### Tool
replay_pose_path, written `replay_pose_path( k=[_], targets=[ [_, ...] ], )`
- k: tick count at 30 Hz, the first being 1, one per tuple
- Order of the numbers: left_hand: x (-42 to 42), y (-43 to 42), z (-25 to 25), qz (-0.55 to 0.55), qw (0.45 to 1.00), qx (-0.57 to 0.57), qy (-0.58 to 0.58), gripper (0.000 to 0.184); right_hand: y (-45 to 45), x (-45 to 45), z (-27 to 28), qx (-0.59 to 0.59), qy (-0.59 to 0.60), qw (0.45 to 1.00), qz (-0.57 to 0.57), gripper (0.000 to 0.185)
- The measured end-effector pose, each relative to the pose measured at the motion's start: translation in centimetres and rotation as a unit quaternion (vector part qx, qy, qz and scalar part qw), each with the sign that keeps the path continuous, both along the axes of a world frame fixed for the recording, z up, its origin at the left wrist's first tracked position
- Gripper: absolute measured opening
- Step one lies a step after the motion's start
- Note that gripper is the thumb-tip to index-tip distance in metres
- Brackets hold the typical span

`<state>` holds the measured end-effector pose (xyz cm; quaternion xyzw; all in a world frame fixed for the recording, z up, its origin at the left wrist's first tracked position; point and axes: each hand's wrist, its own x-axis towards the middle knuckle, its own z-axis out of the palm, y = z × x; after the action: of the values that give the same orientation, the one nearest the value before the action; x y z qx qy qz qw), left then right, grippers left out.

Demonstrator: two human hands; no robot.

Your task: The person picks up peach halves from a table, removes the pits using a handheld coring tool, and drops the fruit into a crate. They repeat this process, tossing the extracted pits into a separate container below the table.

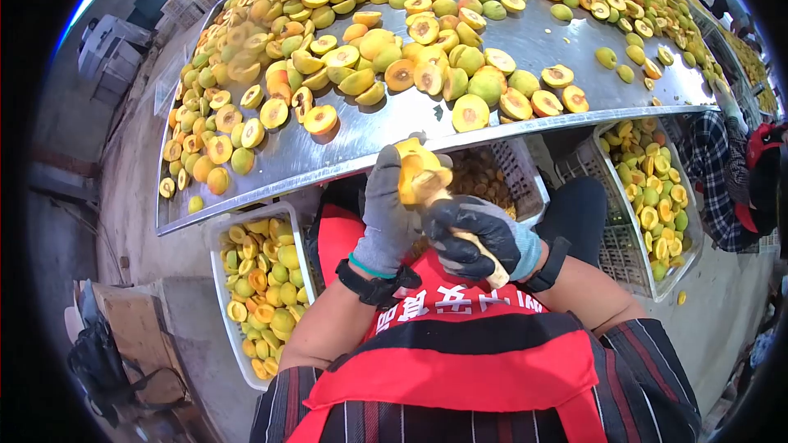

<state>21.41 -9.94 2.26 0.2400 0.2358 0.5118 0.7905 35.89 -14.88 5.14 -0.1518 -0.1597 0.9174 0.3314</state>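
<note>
In front of my apron, just below the metal table's near edge, my left hand [389,207], in a grey glove, is closed around a cut yellow peach [417,166]. My right hand [480,238], gloved in dark coating with a light blue cuff, grips a tool with a pale wooden handle [497,276]. The tool's working end meets the peach and cannot be made out. Many halved peaches [320,120], some with pits showing, lie on the metal table [361,143] just beyond my hands.
A white crate [215,254] of peach halves stands at my left, and another crate [648,279] of halves at my right. Below the table edge, a crate [533,184] holds brownish pieces. A person in a checked sleeve [712,184] is at the far right.
</note>
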Motion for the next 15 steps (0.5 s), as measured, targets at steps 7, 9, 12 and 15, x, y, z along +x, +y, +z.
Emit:
replay_pose_path(
  k=[7,9,12,15],
  targets=[
    [-4.1,-0.4,0.8,0.047,0.998,0.015,0.043,0.068,0.4,2.5,-0.5,0.156,-0.314,0.934,0.071,0.037],
    [-8.3,-1.1,0.3,0.035,0.997,0.036,0.06,0.067,0.7,3.5,-0.7,0.141,-0.354,0.917,0.115,0.033],
    [-16.0,-3.9,-1.0,0.163,0.885,0.113,0.42,0.059,1.1,4.9,-1.9,0.113,-0.337,0.934,0.034,0.026],
    [-22.2,-8.3,0.7,-0.002,0.597,0.047,0.8,0.049,0.9,5.3,-1.9,0.061,-0.313,0.948,0.008,0.026]
  ],
)
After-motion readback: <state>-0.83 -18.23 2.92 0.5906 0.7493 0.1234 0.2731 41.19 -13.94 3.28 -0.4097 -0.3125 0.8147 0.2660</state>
